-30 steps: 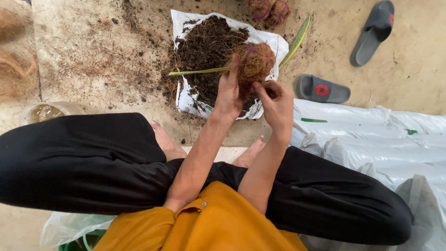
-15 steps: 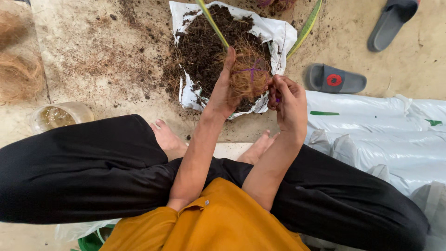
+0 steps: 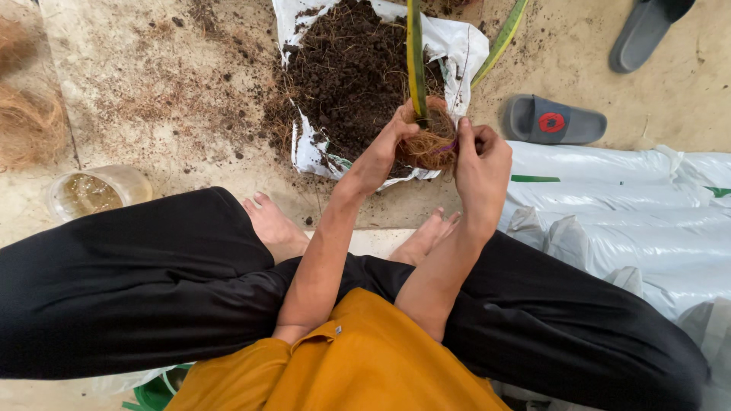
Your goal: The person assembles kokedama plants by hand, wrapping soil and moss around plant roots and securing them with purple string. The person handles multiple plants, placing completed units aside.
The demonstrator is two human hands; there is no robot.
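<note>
Your left hand (image 3: pixel 381 156) is clenched on the fibre-wrapped root ball (image 3: pixel 430 141), cupping its near left side with the thumb over the top; your right hand (image 3: pixel 481 156) presses against the ball's right side, its grip closed on the fibres and on a thin purple band there; the ball is held in the air between both hands, just above the near edge of the white sack (image 3: pixel 457 46) that lies open on the floor; a long green leaf (image 3: pixel 415 53) rises upright out of the ball, and a second leaf (image 3: pixel 504 38) slants away to the right; the sack carries a heap of dark soil (image 3: pixel 346 68), with crumbs scattered over the concrete floor (image 3: pixel 152 84) to its left; a clear plastic cup (image 3: pixel 95 190) of brownish liquid stands at the far left beside your knee, with tufts of coconut fibre (image 3: pixel 27 122) beyond it; a grey sandal (image 3: pixel 554 122) lies just right of your hands, another (image 3: pixel 647 30) farther off; filled white bags (image 3: pixel 624 205) lie along your right leg.
</note>
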